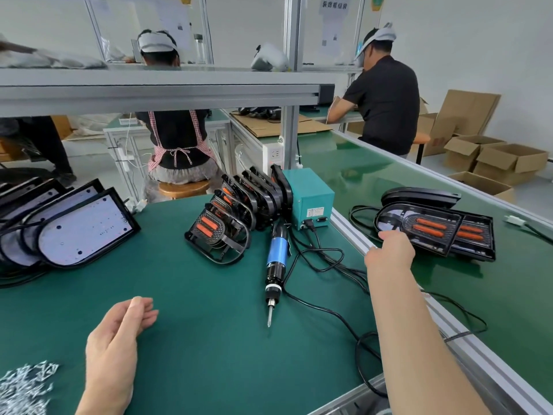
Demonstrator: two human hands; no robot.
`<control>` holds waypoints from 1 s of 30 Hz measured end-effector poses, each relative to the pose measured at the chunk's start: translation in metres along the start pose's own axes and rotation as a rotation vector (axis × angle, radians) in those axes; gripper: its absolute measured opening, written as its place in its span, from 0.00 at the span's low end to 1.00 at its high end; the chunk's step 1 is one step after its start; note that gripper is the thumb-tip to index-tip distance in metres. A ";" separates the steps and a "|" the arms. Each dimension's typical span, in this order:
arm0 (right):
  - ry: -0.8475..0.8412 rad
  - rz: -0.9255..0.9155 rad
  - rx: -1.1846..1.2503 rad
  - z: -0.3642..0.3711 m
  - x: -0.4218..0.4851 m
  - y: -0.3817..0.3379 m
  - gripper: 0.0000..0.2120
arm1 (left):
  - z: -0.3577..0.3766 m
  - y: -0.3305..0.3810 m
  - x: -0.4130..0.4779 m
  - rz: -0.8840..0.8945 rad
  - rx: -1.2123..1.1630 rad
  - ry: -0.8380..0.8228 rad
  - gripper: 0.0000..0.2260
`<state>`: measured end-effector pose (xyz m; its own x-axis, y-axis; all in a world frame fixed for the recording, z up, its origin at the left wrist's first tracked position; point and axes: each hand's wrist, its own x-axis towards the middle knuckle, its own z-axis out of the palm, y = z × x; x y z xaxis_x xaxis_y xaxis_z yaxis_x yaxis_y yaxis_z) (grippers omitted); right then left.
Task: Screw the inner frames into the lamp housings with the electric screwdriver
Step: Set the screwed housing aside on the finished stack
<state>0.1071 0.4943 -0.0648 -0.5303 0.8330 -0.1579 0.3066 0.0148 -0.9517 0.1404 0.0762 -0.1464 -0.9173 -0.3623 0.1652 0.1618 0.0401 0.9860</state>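
Touching the black, orange-barred plastic lamp housing (pixel 425 227), the right hand (pixel 390 253) hides its grip; the left hand (pixel 115 339) lies relaxed, empty.

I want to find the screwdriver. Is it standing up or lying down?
Lying down. The electric screwdriver rests flat on the green table, its bit pointing toward the camera.

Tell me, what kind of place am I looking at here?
Most likely a factory assembly line for lamps: a green conveyor belt runs past the bench, an electric screwdriver lies beside a row of inner frames, a pile of screws sits nearby, and other workers work at similar benches.
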 end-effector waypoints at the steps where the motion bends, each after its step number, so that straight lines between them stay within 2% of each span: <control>1: -0.026 -0.006 0.034 0.003 -0.012 0.001 0.18 | 0.001 0.001 -0.001 -0.001 -0.003 -0.003 0.14; 3: -0.070 0.010 0.093 0.012 -0.029 0.001 0.10 | 0.002 0.003 -0.002 -0.005 -0.011 -0.007 0.15; 6: -0.193 -0.015 0.195 0.036 -0.065 -0.004 0.13 | 0.005 0.005 -0.003 -0.007 -0.012 -0.019 0.16; 9: -0.321 -0.039 0.418 0.063 -0.103 -0.006 0.09 | 0.005 0.006 -0.005 -0.020 -0.020 -0.027 0.17; 11: -0.389 0.063 0.495 0.085 -0.123 -0.003 0.13 | 0.005 0.006 -0.006 -0.033 -0.016 -0.033 0.17; 13: -0.458 0.087 0.456 0.107 -0.137 -0.001 0.20 | 0.005 0.008 -0.007 -0.044 -0.015 -0.035 0.17; 16: -0.527 0.092 0.331 0.127 -0.154 -0.004 0.16 | 0.007 0.013 -0.009 -0.063 -0.025 -0.034 0.17; 18: -0.553 0.021 0.246 0.140 -0.154 -0.005 0.28 | 0.008 0.015 -0.010 -0.075 -0.029 -0.040 0.17; 19: -0.565 -0.036 0.195 0.147 -0.153 -0.006 0.30 | 0.008 0.017 -0.011 -0.081 -0.026 -0.041 0.17; 22: -0.604 -0.115 0.105 0.166 -0.154 -0.006 0.29 | 0.008 0.020 -0.012 -0.095 -0.021 -0.032 0.18; 25: -0.607 -0.054 0.066 0.178 -0.156 -0.003 0.26 | 0.008 0.023 -0.012 -0.124 -0.023 -0.014 0.18; 30: -0.449 -0.096 0.094 0.189 -0.168 0.014 0.25 | 0.010 0.023 -0.012 -0.152 -0.011 -0.004 0.12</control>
<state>0.0509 0.2497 -0.1011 -0.8487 0.5081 -0.1467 0.1775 0.0123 -0.9840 0.1519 0.0909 -0.1253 -0.9331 -0.3593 0.0138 0.0245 -0.0252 0.9994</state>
